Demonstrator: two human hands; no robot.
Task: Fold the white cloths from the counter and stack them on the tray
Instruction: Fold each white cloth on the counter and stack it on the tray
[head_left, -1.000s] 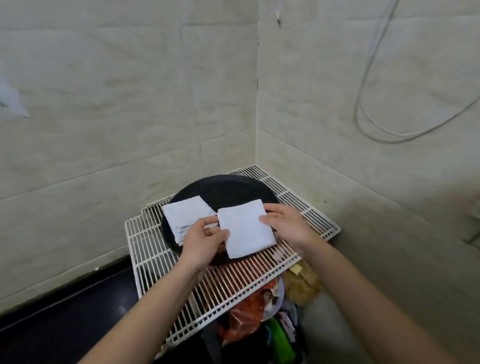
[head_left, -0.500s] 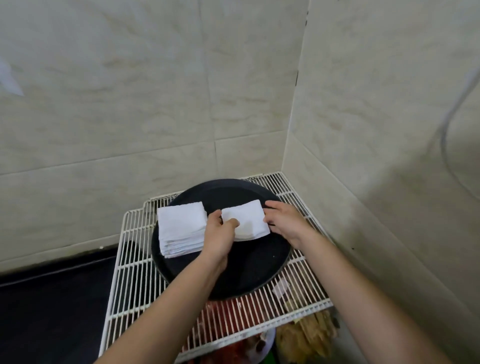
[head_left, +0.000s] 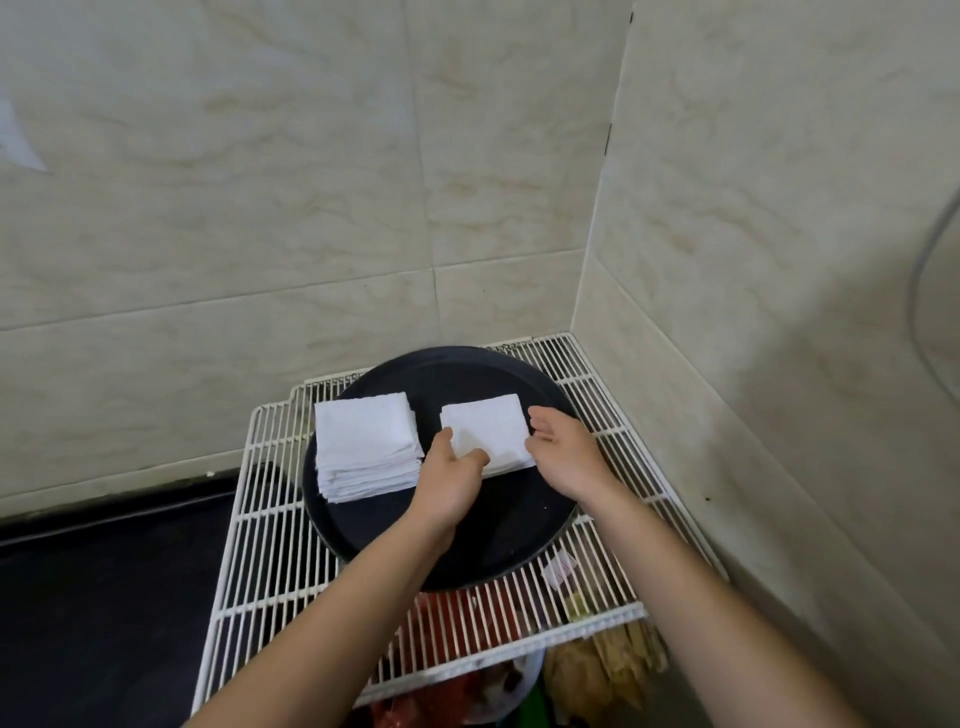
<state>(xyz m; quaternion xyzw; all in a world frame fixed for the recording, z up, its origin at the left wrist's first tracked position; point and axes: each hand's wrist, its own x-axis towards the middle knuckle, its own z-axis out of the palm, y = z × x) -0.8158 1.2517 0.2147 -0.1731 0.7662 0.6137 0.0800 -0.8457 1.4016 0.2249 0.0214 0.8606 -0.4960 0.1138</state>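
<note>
Pinched at near corner by left grip (head_left: 451, 470), touched at right edge by spread right grip (head_left: 567, 453): folded white square cloth (head_left: 488, 423) on round black tray (head_left: 511, 525); small paper tag (head_left: 558, 567) unreadable.

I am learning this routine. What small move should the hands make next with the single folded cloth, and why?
Probably lift the folded cloth and set it leftward on the stack. It lies alone on the black tray, apart from the stack; the left hand seems to pinch its near corner and the right hand touches its right edge.
</note>
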